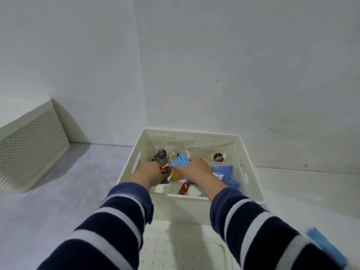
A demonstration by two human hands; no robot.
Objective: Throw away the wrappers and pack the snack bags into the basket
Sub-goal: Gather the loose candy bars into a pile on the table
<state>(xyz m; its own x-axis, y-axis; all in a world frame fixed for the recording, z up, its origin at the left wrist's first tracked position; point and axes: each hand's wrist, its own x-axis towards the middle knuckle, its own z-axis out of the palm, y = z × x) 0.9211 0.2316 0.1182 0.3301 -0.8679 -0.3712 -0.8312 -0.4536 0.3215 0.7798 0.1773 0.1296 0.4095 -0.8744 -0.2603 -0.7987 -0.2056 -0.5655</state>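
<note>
Striped sleeves reaching into basket. Left hand gripping red packet, right hand pinching blue bag. Packing seemingly well along; wrappers unseen.

basket | right hand pinches blue bag | left hand inside
</note>
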